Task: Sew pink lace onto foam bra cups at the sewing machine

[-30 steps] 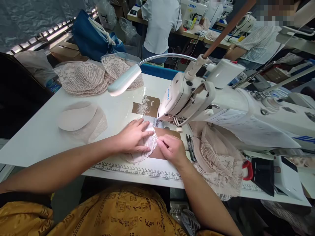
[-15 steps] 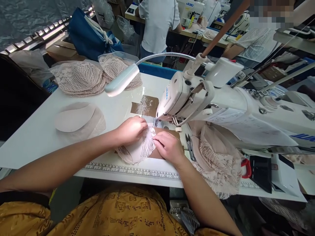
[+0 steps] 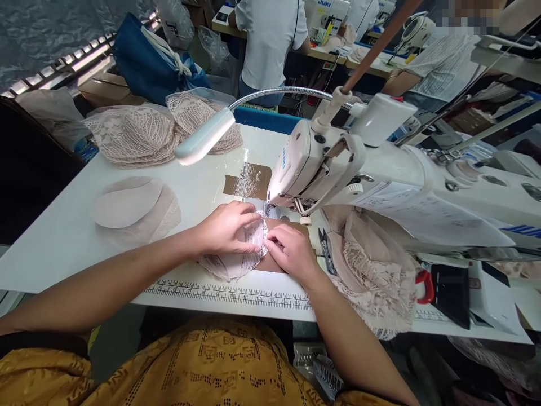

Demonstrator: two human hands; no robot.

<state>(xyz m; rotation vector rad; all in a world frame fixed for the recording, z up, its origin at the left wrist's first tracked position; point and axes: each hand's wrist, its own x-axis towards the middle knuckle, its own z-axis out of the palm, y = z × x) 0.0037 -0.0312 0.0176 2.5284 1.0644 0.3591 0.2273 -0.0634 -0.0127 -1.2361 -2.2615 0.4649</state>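
A pale pink lace piece, rounded in shape, lies under the needle area of a white sewing machine. My left hand rests on top of it, fingers spread toward the needle and thumb out along the lace. My right hand pinches the lace's right edge between thumb and forefinger. Part of the lace is hidden beneath my left hand. Brown tape covers the bed behind the needle. Black thread snips lie just right of my right hand.
Lace stacks sit at the back left, with sheer rounded pieces nearer. More lace hangs over the front edge at right. A lamp arches above the table. A printed ruler runs along the front. People work at machines beyond.
My left hand has gone from a closed grip on the lace to spread fingers lying on it, slightly further right. My right hand stays at the lace edge.
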